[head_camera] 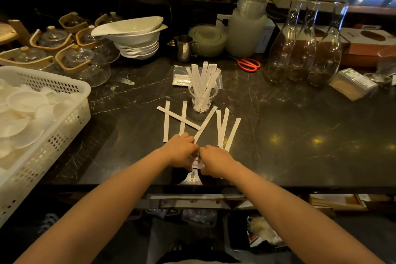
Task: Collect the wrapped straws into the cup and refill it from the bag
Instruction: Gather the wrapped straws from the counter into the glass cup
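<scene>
A clear cup (202,100) stands mid-counter with several paper-wrapped straws (203,77) upright in it. More wrapped straws (232,133) lie scattered flat on the dark counter in front of the cup. Behind the cup lies a clear plastic bag (182,77) with white contents. My left hand (181,151) and my right hand (216,161) meet at the near ends of the loose straws, both pinching a small clear-and-white piece (196,163) between them, mostly hidden by my fingers.
A white basket (70,118) of plastic lids fills the left. Glass teapots (85,64), stacked white bowls (137,38), a steel jug (184,48) and plates stand behind. Red scissors (249,64) and three glass carafes (304,49) are at the right.
</scene>
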Tool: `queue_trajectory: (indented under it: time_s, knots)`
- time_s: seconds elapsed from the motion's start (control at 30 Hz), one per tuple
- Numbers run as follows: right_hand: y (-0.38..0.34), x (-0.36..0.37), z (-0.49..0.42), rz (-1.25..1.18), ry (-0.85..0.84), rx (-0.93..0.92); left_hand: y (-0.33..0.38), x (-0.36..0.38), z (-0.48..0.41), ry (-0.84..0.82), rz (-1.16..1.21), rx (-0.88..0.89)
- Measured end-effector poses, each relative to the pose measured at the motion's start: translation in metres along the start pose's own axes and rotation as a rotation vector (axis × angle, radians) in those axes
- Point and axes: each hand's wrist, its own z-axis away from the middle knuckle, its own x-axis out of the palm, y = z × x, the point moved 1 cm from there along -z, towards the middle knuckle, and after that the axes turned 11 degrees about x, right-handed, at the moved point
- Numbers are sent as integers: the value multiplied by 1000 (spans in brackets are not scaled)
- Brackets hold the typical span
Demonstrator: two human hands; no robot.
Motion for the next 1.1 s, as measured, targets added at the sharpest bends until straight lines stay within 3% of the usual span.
queue_trajectory:
  time_s: [0.43, 0.77, 0.9, 1.1]
  knots:
    - [-10, 2, -3, 138, -89, -85, 11, 14, 10, -70, -22, 20]
    - [-1, -11, -5, 18, -158, -119, 11, -22, 8, -146, 50, -23]
    - [12, -32, -12, -174, -108, -138, 2, -73, 14, 29, 72, -141]
    - [36, -89, -20, -513, 56, -155, -16, -142, 28, 712, 579, -243]
